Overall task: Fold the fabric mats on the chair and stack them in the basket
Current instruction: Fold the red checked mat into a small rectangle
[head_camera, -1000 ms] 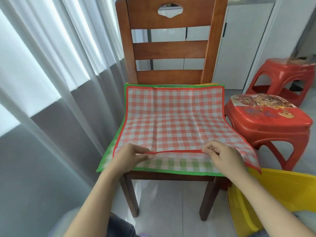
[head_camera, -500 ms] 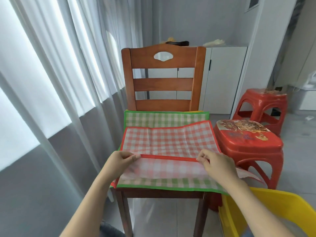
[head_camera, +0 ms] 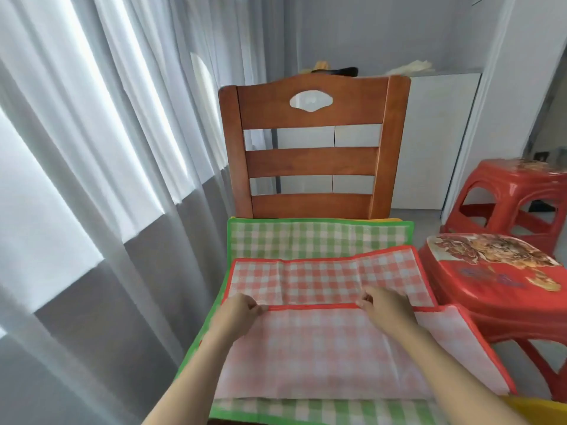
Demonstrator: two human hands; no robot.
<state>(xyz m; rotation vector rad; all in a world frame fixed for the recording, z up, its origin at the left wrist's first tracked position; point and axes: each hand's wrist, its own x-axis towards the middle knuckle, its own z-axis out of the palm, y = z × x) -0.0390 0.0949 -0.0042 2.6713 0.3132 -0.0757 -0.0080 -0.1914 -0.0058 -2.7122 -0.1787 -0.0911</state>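
Observation:
A red-checked fabric mat (head_camera: 322,277) lies on top of a green-checked mat (head_camera: 306,237) on the seat of a wooden chair (head_camera: 313,161). The red mat's near edge is lifted and carried back over itself, so its pale underside (head_camera: 322,354) faces up. My left hand (head_camera: 237,312) pinches that red hem at the left. My right hand (head_camera: 385,306) pinches the same hem at the right. A thin yellow edge of another mat (head_camera: 392,220) peeks out at the back. The yellow basket (head_camera: 534,409) shows only as a corner at the lower right.
Two red plastic stools stand right of the chair, the nearer one (head_camera: 497,277) close to the seat, the other one (head_camera: 518,191) behind. Grey and white curtains (head_camera: 92,179) hang along the left. A white cabinet (head_camera: 435,142) stands behind the chair.
Both hands have carried the red mat's front hem up and back toward the chair back, folding the mat over itself. The view has tilted upward and drawn closer.

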